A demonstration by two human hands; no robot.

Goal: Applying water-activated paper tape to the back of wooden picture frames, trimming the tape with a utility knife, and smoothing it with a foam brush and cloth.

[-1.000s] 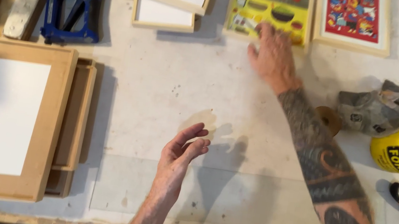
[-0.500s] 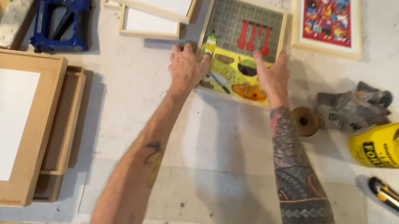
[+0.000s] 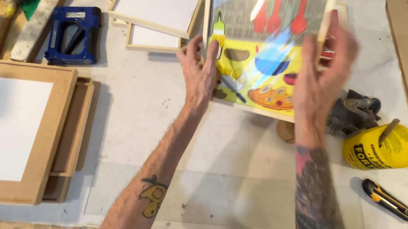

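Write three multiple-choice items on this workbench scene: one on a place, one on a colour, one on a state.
1. Where does the blue stapler lie?
A. Left of the framed picture
B. Beside the utility knife
C. On the yellow can

2. What colour is the can with the stick in it?
A. Green
B. Yellow
C. White

3. How is the framed picture held?
A. Left hand alone
B. Lying untouched
C. Both hands, one on each side

Answers:
1. A, it sits on the table far left of the picture.
2. B, its body is plainly yellow.
3. C, the left hand grips the left edge and the right hand the right edge.
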